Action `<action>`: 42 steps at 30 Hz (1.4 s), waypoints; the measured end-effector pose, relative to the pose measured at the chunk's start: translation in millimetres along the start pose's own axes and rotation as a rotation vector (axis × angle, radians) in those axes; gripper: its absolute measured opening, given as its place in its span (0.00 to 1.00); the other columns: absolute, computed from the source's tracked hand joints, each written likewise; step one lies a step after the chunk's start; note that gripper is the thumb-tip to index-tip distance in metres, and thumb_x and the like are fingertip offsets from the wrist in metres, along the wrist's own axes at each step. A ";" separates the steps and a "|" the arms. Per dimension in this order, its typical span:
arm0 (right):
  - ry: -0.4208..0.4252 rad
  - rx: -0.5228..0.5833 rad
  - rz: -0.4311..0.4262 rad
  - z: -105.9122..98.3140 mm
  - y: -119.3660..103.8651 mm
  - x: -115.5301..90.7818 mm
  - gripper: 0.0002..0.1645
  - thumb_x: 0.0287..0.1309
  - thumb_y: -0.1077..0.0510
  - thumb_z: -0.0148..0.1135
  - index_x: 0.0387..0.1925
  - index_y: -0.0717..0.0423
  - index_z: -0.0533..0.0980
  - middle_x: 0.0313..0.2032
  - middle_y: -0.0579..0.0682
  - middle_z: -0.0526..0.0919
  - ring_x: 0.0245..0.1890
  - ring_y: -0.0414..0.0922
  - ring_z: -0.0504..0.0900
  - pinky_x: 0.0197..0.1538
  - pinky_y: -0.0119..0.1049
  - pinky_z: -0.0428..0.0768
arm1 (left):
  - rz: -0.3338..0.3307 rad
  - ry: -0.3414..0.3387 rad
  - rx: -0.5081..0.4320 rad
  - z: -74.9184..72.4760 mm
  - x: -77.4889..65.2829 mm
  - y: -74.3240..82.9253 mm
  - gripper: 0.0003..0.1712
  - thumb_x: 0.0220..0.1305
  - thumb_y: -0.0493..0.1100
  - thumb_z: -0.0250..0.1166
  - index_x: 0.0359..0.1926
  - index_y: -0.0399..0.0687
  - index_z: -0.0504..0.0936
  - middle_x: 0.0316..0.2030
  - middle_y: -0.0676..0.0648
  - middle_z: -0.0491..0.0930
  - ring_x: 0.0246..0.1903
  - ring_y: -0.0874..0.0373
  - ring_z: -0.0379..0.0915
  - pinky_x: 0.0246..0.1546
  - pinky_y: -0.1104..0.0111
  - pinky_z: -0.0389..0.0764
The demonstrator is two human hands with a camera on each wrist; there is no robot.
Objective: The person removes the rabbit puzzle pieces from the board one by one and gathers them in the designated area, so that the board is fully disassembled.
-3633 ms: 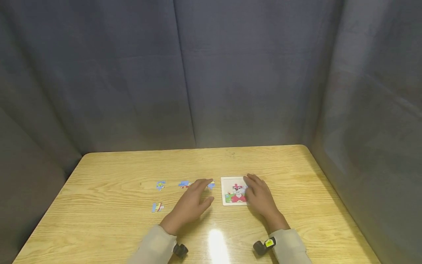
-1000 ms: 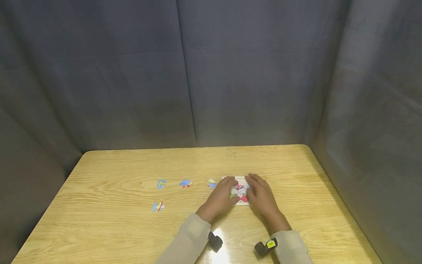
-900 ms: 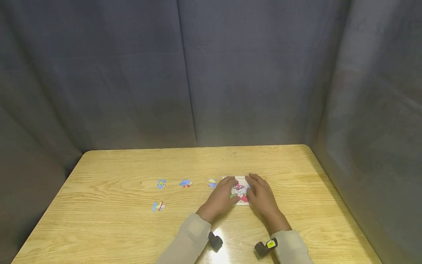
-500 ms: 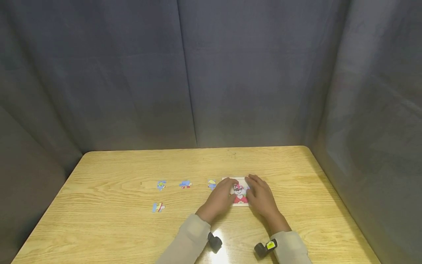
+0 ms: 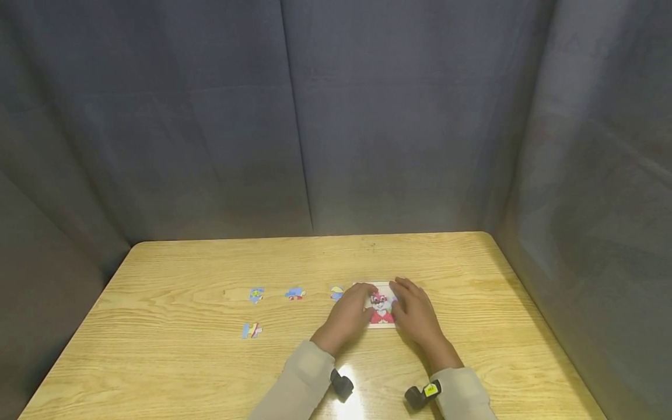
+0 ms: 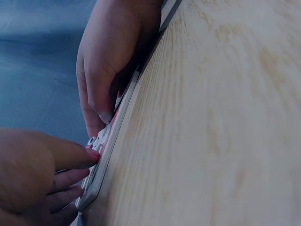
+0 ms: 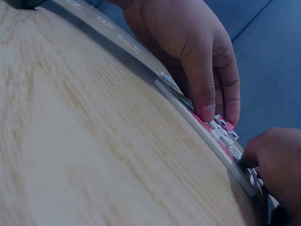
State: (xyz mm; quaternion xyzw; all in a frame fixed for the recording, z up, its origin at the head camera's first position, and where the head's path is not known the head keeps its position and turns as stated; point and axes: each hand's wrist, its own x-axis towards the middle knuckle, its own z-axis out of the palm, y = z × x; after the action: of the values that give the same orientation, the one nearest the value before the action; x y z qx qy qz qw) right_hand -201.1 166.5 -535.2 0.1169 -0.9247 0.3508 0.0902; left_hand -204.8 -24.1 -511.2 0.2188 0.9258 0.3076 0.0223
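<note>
Both hands lie on the puzzle board [image 5: 382,319] at mid-bench [image 5: 184,373]. The left hand [image 5: 347,318] presses straight fingertips on its left part; the right hand [image 5: 415,315] rests spread fingers on its right edge. Four loose puzzle pieces [image 5: 295,293] lie left of it.

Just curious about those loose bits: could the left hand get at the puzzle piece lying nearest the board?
Probably yes: the left hand rests on the puzzle board, and the nearest loose piece lies just beside it on bare table, unobstructed.

Left part of puzzle board [image 5: 382,309] hidden under left hand [image 5: 347,318], right edge under right hand [image 5: 415,315]. Loose pieces [image 5: 295,293] on bench [image 5: 178,350] too small to read. Both wrist views blurred, board [image 6: 109,155] seen edge-on, picture unreadable. Sleeves [image 5: 299,388] cut by bottom edge.
</note>
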 end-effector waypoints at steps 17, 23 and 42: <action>-0.017 -0.005 -0.003 2.2 0.9 -0.9 0.27 0.64 0.60 0.55 0.64 0.59 0.70 0.68 0.57 0.66 0.70 0.58 0.57 0.70 0.61 0.52 | -0.035 -0.022 -0.010 -1.8 -1.3 -1.8 0.25 0.69 0.43 0.61 0.64 0.47 0.70 0.61 0.49 0.73 0.67 0.51 0.61 0.67 0.57 0.63; -0.010 -0.007 0.004 -0.6 -1.4 -1.8 0.27 0.64 0.59 0.56 0.65 0.59 0.70 0.68 0.56 0.66 0.70 0.58 0.57 0.69 0.62 0.55 | -0.019 -0.031 -0.016 -2.2 0.3 -3.8 0.24 0.69 0.44 0.61 0.64 0.48 0.71 0.62 0.48 0.72 0.67 0.50 0.60 0.67 0.57 0.64; -0.017 -0.011 -0.002 -0.2 -0.3 -1.6 0.27 0.65 0.60 0.54 0.64 0.61 0.70 0.68 0.59 0.66 0.70 0.59 0.57 0.72 0.58 0.50 | -0.007 -0.046 -0.042 -33.0 -28.3 -19.0 0.24 0.70 0.47 0.60 0.64 0.45 0.72 0.63 0.46 0.70 0.62 0.50 0.67 0.62 0.58 0.71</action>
State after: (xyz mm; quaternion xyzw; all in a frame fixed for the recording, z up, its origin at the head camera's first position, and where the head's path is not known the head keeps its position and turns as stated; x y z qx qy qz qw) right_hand -199.5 166.7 -535.2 0.1203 -0.9272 0.3447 0.0833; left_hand -192.5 -68.0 -498.1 0.2222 0.9190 0.3219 0.0494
